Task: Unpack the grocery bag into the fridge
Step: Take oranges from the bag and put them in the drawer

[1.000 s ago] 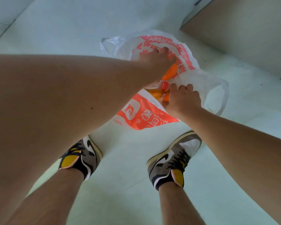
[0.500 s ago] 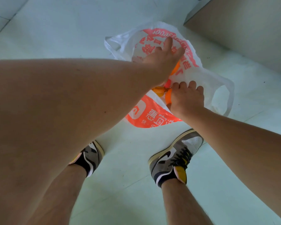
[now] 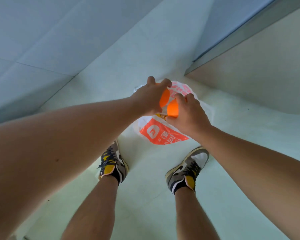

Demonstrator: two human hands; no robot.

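Hands cover most of what they hold

The left hand grips the left orange item and the right hand the right orange item. Only a curved patch of each shows, too little to tell what they are. Both hands hide the mouth of the grocery bag, and a yellow scrap inside is too small to identify.

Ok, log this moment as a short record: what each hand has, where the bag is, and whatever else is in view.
left hand: grips the first orange item above the bag
right hand: grips the second orange item, close beside the first
items: smooth and orange; exact kind cannot be told
grocery bag: white plastic with orange print, on the floor ahead of the feet
bag contents: something yellow shows below the hands
other: two sneakers, beige panel at right
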